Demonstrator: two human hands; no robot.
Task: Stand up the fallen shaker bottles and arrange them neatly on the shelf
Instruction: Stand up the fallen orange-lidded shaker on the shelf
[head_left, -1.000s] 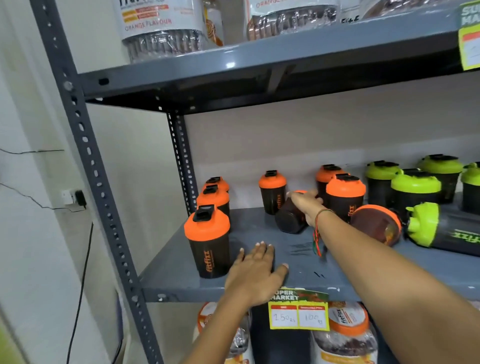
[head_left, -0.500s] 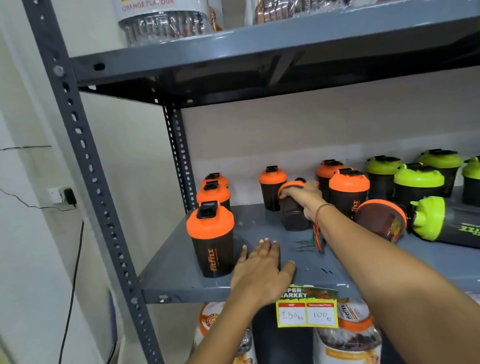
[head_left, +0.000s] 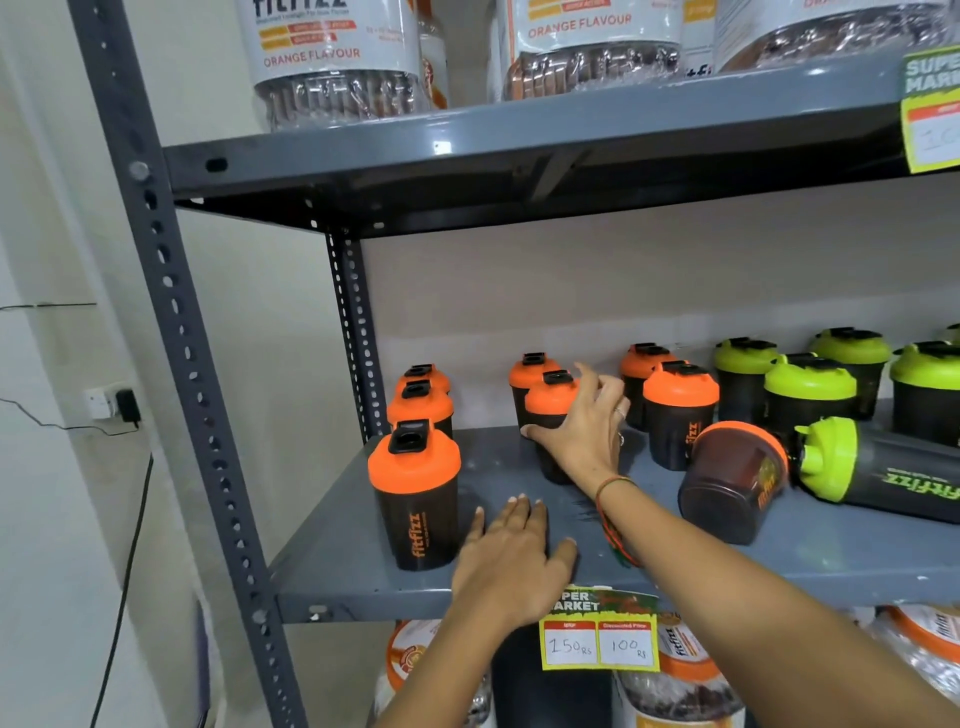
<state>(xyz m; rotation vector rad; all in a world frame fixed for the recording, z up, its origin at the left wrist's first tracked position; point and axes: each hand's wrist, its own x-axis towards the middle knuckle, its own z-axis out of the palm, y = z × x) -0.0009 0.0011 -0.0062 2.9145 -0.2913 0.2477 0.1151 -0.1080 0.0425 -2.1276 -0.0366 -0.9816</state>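
Gripping an upright orange shaker (head_left: 550, 410), the right hand (head_left: 584, 431) (left hand (head_left: 511, 564) flat on shelf (head_left: 332, 566)).

Single head view, close, facing the shelf (head_left: 363, 582) slightly upward

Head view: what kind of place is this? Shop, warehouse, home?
Most likely a shop aisle. A yellow price tag marked "Super Market" hangs on the grey metal shelf, which holds rows of identical branded shaker bottles, with labelled jars stocked on the tier above.
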